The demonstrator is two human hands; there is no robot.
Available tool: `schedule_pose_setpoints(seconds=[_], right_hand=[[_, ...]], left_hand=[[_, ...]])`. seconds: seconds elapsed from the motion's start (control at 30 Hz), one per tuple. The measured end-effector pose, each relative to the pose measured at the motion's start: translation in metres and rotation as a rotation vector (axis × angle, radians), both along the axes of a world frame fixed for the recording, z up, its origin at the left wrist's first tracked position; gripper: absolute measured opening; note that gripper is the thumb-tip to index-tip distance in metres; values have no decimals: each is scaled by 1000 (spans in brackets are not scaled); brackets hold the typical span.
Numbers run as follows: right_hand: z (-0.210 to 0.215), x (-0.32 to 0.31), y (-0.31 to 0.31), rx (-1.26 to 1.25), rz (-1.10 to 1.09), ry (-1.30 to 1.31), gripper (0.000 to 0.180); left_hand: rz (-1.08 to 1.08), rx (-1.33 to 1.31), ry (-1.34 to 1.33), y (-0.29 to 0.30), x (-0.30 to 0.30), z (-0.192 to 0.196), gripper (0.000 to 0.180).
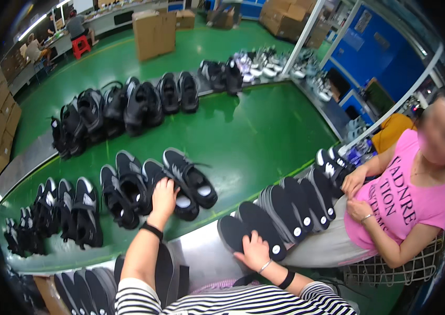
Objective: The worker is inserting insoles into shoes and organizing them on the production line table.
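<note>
My left hand (164, 199) is closed on the side of a black and grey sneaker (155, 169) on the green belt, its fingers over the shoe's opening. A matching sneaker (184, 172) lies close by on the right, with a white round spot showing inside. On the metal edge, my right hand (255, 252) lies with fingers stretched over a pair of black insoles (256, 219), thumb spread apart. Each insole has a small white round sticker at its heel. The palm sides of both hands are hidden.
More sneakers (87, 212) line the belt to the left; a far row of black shoes (143, 102) stands beyond. Insole stacks (280, 210) lie to the right, others (83, 291) at lower left. A co-worker in a pink shirt (398, 194) sits at right. Cardboard boxes (154, 34) stand behind.
</note>
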State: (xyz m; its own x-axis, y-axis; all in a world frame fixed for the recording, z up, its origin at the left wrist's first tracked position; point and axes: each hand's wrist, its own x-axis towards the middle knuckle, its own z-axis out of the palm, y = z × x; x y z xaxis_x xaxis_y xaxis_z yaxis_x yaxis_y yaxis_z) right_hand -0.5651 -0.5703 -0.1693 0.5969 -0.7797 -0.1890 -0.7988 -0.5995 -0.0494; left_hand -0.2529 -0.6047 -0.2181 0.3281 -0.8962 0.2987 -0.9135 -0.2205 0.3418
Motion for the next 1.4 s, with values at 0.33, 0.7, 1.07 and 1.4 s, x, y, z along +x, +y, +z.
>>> schedule_pose_setpoints(seconds=[0.33,0.7,1.07,1.4], right_hand=[[17,-7,-18,70,-34,-432,37],[39,158,-102,-1,690,-113,13],[3,224,-115,169,464,-181,13],[-30,237,-111,254,423,-8,20]], left_hand=[[148,67,572,-30,44,1,29],[146,202,1199,-25,45,-4,27],[246,344,833,-25,42,17,42],[285,108,1322,-28,43,2,14]])
